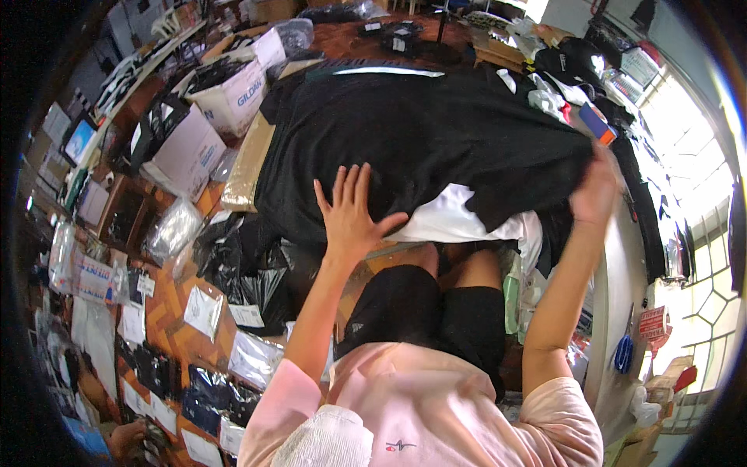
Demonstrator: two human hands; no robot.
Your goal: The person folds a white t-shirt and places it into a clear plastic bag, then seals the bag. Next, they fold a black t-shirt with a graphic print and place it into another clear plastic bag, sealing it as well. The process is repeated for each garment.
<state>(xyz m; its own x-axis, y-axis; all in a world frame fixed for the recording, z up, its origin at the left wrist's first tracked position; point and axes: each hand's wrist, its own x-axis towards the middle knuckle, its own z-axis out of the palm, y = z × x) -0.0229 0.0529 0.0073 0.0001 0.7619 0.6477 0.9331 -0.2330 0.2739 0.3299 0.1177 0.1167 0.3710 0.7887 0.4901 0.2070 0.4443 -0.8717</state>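
A black cloth garment (408, 128) lies spread over the work surface before me, with a white cloth (446, 216) showing beneath its near edge. My left hand (350, 210) rests palm down on the garment's near left part, fingers spread. At the right, my right hand (598, 190), slightly blurred, grips the garment's right end and pulls it into folds. Under the garment's left side a brown cardboard edge (248, 169) wrapped in clear tape sticks out.
Open cardboard boxes (230, 96) stand at the left. Black plastic bags (262, 298) and clear packets (254, 356) lie on the tiled floor. A blue and orange box (596, 124) sits at the right, near a barred window (709, 292). Someone's hand (125, 435) shows lower left.
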